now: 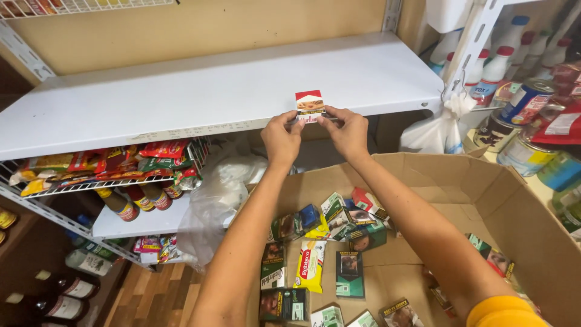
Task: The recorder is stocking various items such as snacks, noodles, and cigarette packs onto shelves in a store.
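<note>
Two bare hands at a shop shelf, head-camera view. The left hand (pixel 282 137) and right hand (pixel 347 130) meet at centre frame, each closed in a fingertip pinch on one side of a small red-and-white cigarette pack (pixel 310 106). The pack stands upright at the very front edge of the white shelf board (pixel 200 91), its lower part hidden behind the fingertips; whether its base rests fully on the board cannot be told.

Likely hazards: so close to the lip, the pack could tip forward off the shelf if the pinch loosens unevenly, and would fall into the open cardboard box (pixel 484 200) directly below. It could also lean or twist if one hand lets go first.

Below the forearms, the box holds loose cigarette packs in green, black and blue, and a yellow pouch (pixel 310 265). At lower left, a wire rack (pixel 91 181) carries snack packets above sauce bottles (pixel 136 200). At right stand tins (pixel 526 100) and white bottles with red caps (pixel 493 66).
</note>
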